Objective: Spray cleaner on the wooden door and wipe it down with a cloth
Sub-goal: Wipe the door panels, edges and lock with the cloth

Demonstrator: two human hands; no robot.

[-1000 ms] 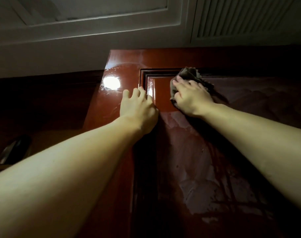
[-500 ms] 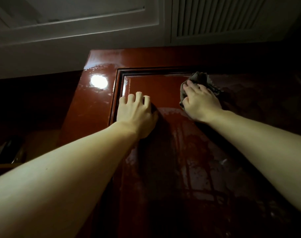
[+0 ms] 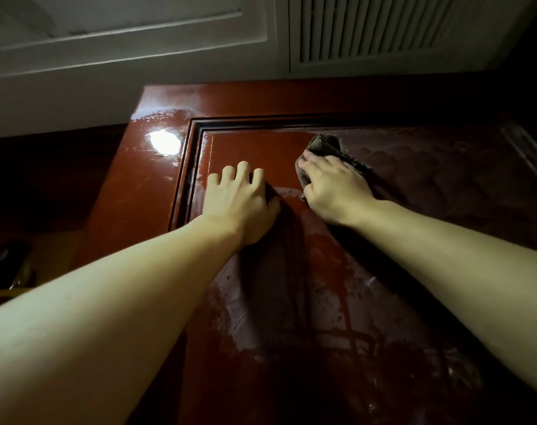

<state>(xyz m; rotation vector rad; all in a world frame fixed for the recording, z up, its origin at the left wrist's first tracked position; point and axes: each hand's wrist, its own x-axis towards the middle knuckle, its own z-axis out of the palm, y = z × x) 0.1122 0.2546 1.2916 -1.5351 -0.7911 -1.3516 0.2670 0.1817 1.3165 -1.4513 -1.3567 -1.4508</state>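
We reach up to the top of the glossy reddish-brown wooden door (image 3: 157,191), where our right hand (image 3: 334,191) presses a crumpled dark grey cloth (image 3: 325,145) flat against the recessed panel just under its upper moulding. The fingers lie spread over the cloth, pushing it into the wood; whether the thumb hooks its edge is hidden. Our left hand (image 3: 241,204) rests beside it on the same panel, fingers bent at the knuckles and holding nothing, apparently bracing the door so it does not swing under the wiping pressure. Pale streaks of cleaner (image 3: 245,326) smear the panel below both wrists, so the spraying looks done and the wiping only partly finished. Above hang a white louvred vent (image 3: 383,29) and white ceiling panel (image 3: 123,23). No spray bottle shows.
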